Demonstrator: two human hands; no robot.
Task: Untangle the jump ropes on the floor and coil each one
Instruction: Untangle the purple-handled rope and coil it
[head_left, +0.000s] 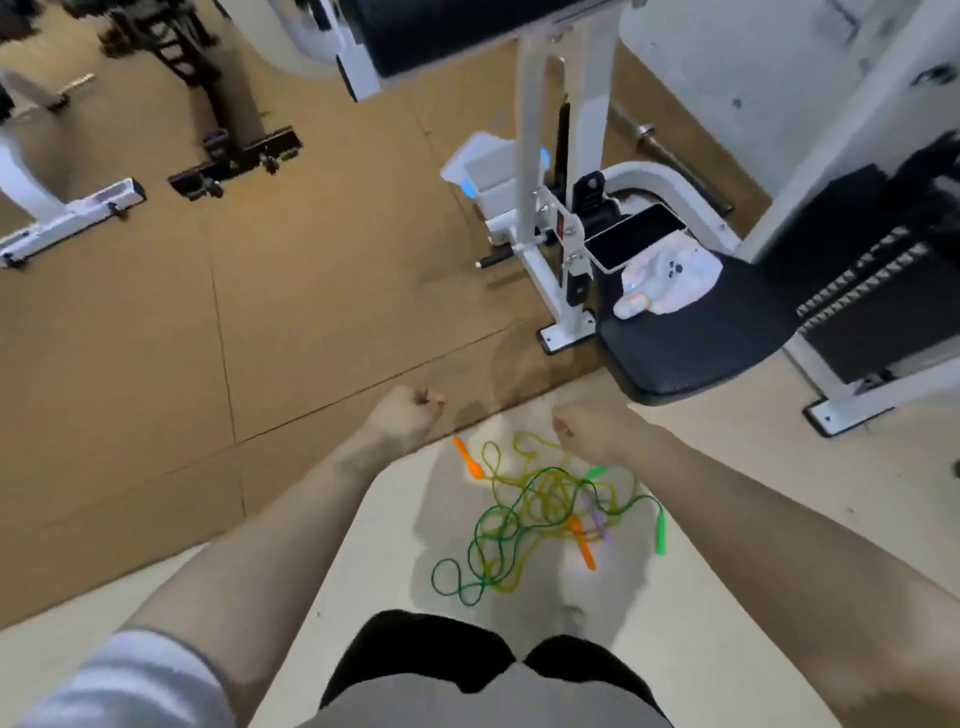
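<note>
While tangled jump ropes (545, 514) lie on the floor (363, 561), left hand (410, 415) fisted, empty, right hand (592, 431) curled, grip unclear.

text: none legible | red label on machine frame (560, 224): too blurred to read

You wear a short light grey sleeve (140, 675) on your left arm, a grey shirt hem (493, 701) below, and black shorts (415, 649); both forearms are bare.
</note>
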